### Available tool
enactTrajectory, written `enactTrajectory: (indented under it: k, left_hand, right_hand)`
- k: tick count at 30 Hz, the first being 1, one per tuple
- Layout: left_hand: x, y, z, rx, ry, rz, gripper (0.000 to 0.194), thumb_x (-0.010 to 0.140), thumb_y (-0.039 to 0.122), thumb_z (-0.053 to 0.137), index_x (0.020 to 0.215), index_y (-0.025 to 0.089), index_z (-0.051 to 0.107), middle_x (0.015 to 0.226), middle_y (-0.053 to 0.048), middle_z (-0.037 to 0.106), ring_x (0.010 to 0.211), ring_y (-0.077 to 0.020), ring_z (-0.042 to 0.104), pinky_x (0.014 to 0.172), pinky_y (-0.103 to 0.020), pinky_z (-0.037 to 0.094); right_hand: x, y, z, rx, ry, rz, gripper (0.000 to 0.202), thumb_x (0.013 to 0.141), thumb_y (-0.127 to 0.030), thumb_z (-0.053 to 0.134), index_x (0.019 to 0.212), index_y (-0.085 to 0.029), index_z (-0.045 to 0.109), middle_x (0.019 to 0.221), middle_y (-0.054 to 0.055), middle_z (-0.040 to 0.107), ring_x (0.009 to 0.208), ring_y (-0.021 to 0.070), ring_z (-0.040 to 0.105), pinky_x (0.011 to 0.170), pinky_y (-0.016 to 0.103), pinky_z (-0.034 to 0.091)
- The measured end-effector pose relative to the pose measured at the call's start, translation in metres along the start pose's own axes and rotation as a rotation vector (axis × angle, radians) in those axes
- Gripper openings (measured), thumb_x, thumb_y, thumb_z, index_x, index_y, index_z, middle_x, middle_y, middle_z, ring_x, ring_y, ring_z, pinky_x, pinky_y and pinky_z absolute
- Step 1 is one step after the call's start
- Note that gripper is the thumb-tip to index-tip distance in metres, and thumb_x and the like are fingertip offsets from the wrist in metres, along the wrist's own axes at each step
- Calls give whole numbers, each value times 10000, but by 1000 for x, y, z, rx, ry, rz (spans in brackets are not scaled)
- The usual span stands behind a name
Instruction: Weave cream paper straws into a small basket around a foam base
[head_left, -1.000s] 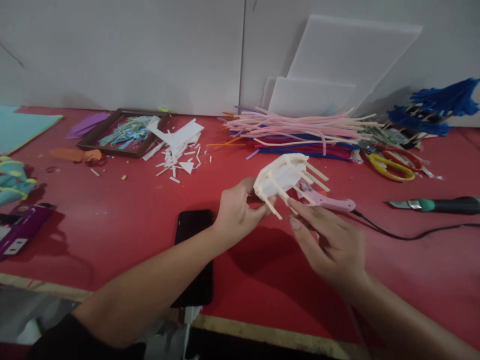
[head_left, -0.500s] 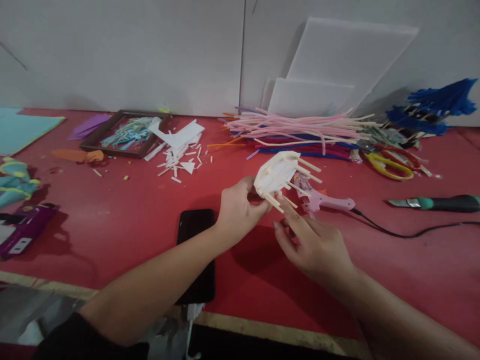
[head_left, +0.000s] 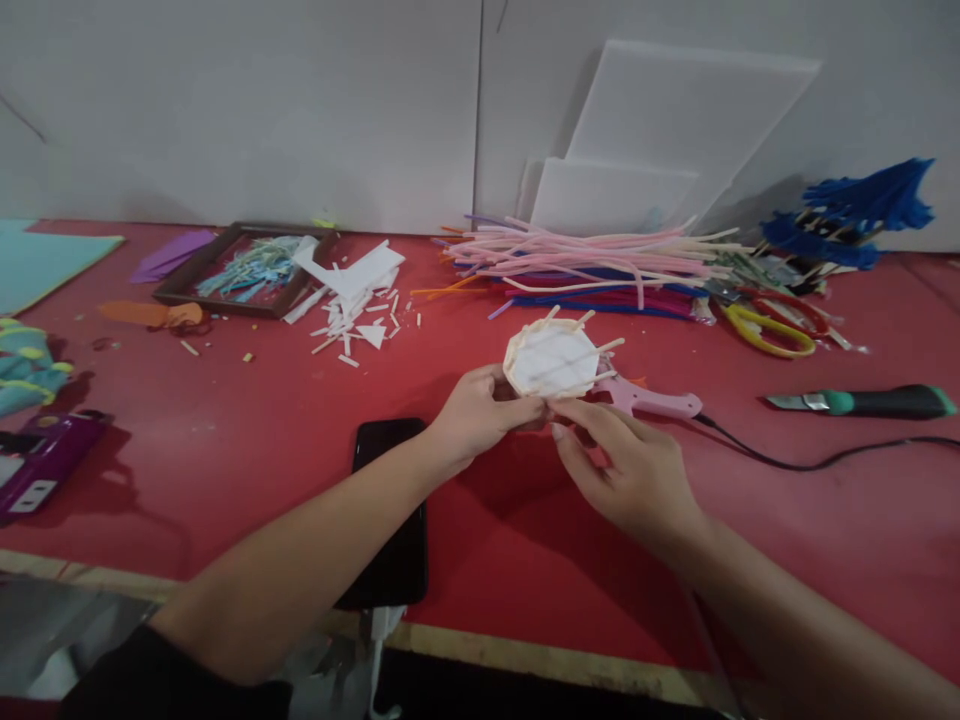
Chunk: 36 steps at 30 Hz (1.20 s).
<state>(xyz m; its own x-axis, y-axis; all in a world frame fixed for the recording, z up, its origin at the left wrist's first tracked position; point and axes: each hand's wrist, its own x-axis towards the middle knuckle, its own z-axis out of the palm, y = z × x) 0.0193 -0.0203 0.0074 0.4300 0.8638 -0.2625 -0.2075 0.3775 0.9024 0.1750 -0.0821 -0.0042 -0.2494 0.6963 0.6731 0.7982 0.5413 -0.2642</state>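
A small white craft piece [head_left: 553, 362] has a flat, many-sided face with cream edging and several thin cream sticks jutting from its rim. My left hand [head_left: 476, 420] grips it at the lower left, thumb along the near edge and the other fingers partly hidden behind. From the right, my right hand [head_left: 634, 460] pinches at the lower edge with curled fingers; its index fingertip meets that edge near the left thumb. Just behind the piece lies a pink glue gun [head_left: 660, 402], its nozzle end partly covered. A black phone [head_left: 390, 520] rests beneath my left forearm.
Fuzzy pipe cleaners [head_left: 592, 258] lie in a bundle at the back. Yellow-handled scissors [head_left: 772, 335] and a utility knife [head_left: 862, 402] are to the right. White scraps [head_left: 360, 290] and a brown frame [head_left: 176, 285] sit back left, a purple device [head_left: 49, 465] at far left.
The craft piece has turned so its flat white face now shows more fully toward me, and its sticks point away. My right fingertips have moved slightly left, to its lower edge.
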Motion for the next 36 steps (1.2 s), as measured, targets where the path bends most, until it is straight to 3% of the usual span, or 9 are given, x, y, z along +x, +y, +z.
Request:
enactTrajectory:
  k: [6, 11, 16, 19, 24, 29, 36]
  left_hand:
    - [-2, -1, 0, 48, -58, 82, 269, 574, 182, 812, 775, 133, 641, 750, -9, 696, 674, -110, 653, 712, -279, 564]
    - [-1, -4, -4, 95, -158, 212, 360, 595, 318, 844, 836, 135, 649, 869, -64, 724, 782, -156, 679, 779, -307, 561]
    - [0, -7, -5, 163, -158, 315, 435, 609, 385, 843, 914, 149, 642, 909, -73, 735, 823, -173, 681, 803, -320, 553]
    - [0, -9, -6, 194, -153, 344, 438, 632, 393, 826, 939, 150, 630, 935, -81, 733, 829, -179, 684, 794, -324, 555]
    - [1, -11, -6, 229, -145, 415, 420, 679, 374, 792, 983, 149, 611, 955, -93, 725, 848, -187, 681, 793, -331, 558]
    - [-1, -10, -4, 341, -105, 502, 429, 645, 363, 811, 957, 150, 610, 918, -81, 730, 804, -181, 668, 743, -303, 560]
    - [-13, -5, -1, 561, 1, 552, 329, 735, 315, 726, 1011, 171, 617, 934, -69, 733, 808, -179, 680, 720, -267, 548]
  right_hand:
    - [2, 0, -3, -11, 140, -59, 123, 869, -131, 618, 949, -205, 676, 829, 43, 772, 712, 149, 731, 665, 226, 579]
    - [3, -3, -7, 6, 244, -25, 150, 824, -90, 649, 884, -225, 678, 706, 8, 752, 559, 120, 679, 532, 215, 522]
    - [5, -5, -12, -19, 216, 0, 127, 811, -116, 648, 813, -238, 686, 647, -10, 732, 460, 98, 608, 476, 224, 458]
    - [3, -6, -12, 88, 170, 180, 106, 814, -162, 632, 779, -238, 697, 604, -13, 706, 441, 93, 576, 465, 222, 442]
    - [2, -5, -10, 606, 46, 592, 136, 842, -278, 606, 729, -215, 650, 539, -22, 626, 460, 100, 558, 443, 215, 435]
    - [8, -7, -12, 733, -19, 692, 237, 829, -274, 596, 607, -200, 563, 503, -27, 564, 468, 88, 526, 477, 213, 452]
    - [4, -7, -12, 887, -118, 807, 207, 864, -319, 600, 711, -186, 643, 560, 0, 626, 480, 103, 572, 431, 209, 470]
